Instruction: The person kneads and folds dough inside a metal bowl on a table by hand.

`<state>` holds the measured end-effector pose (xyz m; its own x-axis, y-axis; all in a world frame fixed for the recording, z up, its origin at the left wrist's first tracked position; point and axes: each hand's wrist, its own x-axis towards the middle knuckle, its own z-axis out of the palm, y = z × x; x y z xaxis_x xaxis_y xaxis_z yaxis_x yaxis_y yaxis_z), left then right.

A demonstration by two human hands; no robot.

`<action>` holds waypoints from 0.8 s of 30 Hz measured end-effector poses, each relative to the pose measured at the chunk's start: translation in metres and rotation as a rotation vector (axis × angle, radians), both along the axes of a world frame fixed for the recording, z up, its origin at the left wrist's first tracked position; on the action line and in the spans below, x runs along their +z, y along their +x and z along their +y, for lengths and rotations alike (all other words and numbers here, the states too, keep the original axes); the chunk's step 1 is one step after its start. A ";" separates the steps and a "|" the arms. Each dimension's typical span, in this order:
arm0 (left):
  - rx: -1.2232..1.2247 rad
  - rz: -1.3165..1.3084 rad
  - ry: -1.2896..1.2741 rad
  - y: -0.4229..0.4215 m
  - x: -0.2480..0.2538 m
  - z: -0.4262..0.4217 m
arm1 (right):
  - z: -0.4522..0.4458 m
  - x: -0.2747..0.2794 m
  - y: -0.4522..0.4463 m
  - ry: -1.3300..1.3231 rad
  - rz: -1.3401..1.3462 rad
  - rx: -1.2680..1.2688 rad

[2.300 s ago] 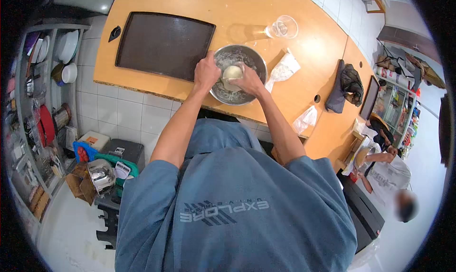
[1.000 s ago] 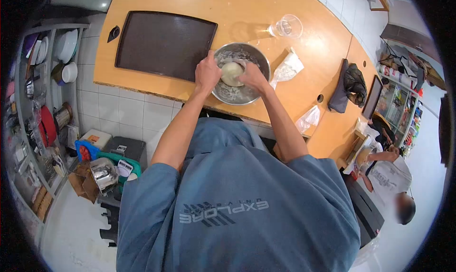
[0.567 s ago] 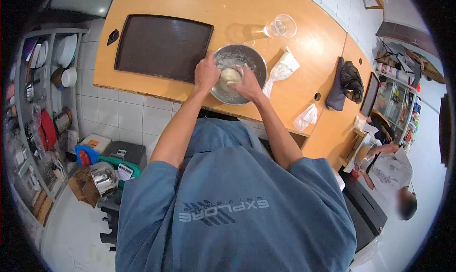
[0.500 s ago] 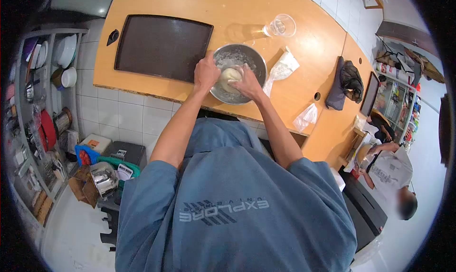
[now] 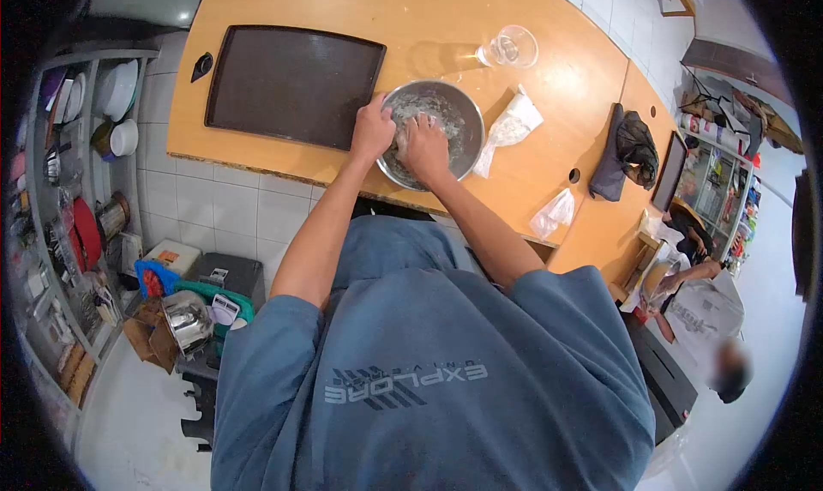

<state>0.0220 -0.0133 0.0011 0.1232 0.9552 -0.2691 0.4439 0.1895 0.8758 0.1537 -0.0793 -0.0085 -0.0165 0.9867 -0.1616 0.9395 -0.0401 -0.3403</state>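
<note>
A steel mixing bowl [image 5: 468,122] with floury smears inside stands near the table's front edge. My left hand [image 5: 374,129] is closed round the bowl's left rim. Inside the bowl, my right hand [image 5: 425,154] bears down with curled fingers on a ball of dough, which the hand now mostly hides. Just right of the bowl lies an opened white bag of flour [image 5: 514,122]. To the left, a dark baking tray [image 5: 296,88] lies flat beside my left hand.
A clear plastic cup [image 5: 514,47] lies behind the bowl. A small plastic bag [image 5: 553,214] is near the front edge, with a dark cloth bundle [image 5: 636,148] further right. Another person [image 5: 699,307] works at the far right. Shelves [image 5: 94,208] line the left wall.
My right hand has moved left and over the dough, turning from its right side to cover it. My left hand keeps its place on the rim.
</note>
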 end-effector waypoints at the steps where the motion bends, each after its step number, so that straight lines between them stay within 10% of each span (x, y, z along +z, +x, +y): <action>1: -0.022 0.037 0.025 0.000 0.003 0.001 | 0.002 -0.002 0.000 0.007 -0.014 -0.006; 14: -0.129 0.088 0.075 -0.002 0.010 0.003 | 0.020 -0.033 0.029 0.008 0.188 -0.033; 17: -0.118 0.063 0.108 -0.001 0.008 0.003 | 0.039 0.000 0.048 -0.445 0.586 -0.311; 24: -0.142 0.147 0.099 0.001 0.004 0.002 | 0.050 0.033 0.021 -0.267 0.066 -0.093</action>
<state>0.0234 -0.0118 0.0055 0.2248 0.9537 -0.1998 0.5839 0.0323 0.8112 0.1750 -0.0297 0.0243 0.0528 0.9071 -0.4175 0.9037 -0.2213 -0.3665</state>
